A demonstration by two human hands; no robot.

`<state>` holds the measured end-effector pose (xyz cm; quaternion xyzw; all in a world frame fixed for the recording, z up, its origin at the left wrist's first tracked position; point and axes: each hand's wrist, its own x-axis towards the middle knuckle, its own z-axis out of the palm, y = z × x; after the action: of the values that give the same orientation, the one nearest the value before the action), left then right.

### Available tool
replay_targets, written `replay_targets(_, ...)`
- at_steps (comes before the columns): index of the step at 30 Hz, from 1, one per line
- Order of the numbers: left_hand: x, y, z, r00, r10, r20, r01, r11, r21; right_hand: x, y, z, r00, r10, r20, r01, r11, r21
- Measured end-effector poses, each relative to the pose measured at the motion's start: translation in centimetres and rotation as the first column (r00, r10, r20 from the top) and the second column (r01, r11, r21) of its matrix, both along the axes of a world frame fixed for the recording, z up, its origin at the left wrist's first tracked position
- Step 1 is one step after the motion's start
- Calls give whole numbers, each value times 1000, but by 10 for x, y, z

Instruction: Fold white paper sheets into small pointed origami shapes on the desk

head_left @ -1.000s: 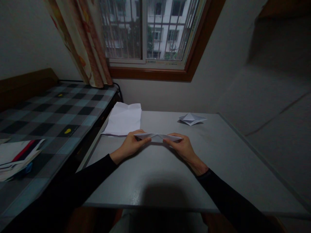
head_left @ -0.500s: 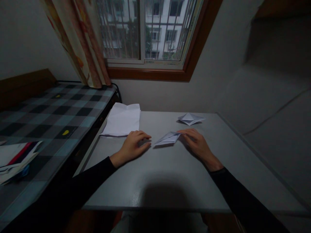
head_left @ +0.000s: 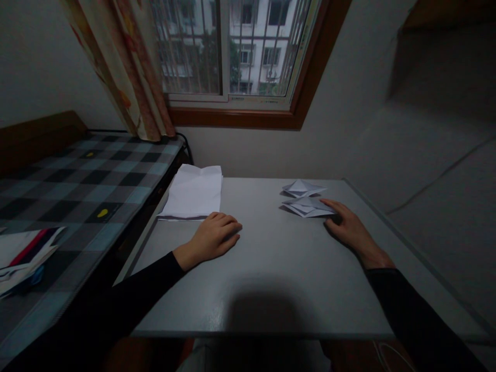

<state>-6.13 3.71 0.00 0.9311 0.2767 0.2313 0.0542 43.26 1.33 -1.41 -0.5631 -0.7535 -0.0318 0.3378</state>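
Note:
A folded white paper boat (head_left: 307, 207) is at the right side of the desk, its right tip between the fingers and thumb of my right hand (head_left: 351, 230). Just behind it, very close, stands a second paper boat (head_left: 302, 188) of similar shape. My left hand (head_left: 215, 235) rests palm down on the desk, fingers loosely bent and thumb slightly apart, with nothing in it. Near its fingertips is bare desktop. Behind this hand lies a stack of white paper (head_left: 192, 191), its front edge close to my knuckles.
The light grey desk (head_left: 267, 268) meets the wall below a barred window (head_left: 256, 51). To the left is a bed (head_left: 127, 170) with a checked cover, and printed papers (head_left: 27, 253) lie on it. A patterned curtain (head_left: 127, 67) hangs beside the window.
My right hand has moved right and away from me with the paper boat, bringing it in front of the other one. My left hand has stayed nearly in place, its fingers lowered onto the desk.

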Motion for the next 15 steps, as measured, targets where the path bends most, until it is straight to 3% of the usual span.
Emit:
replay_targets(8, 2, -1, 0, 1000, -8, -8, 8, 1000, 7, -30, -4, 24, 989, -3, 146, -19, 988, 153)
replay_targets(15, 2, -1, 1, 1000, -14, -20, 15, 1000, 9, -42, 4, 25, 951, -41, 306, -11, 986, 168)
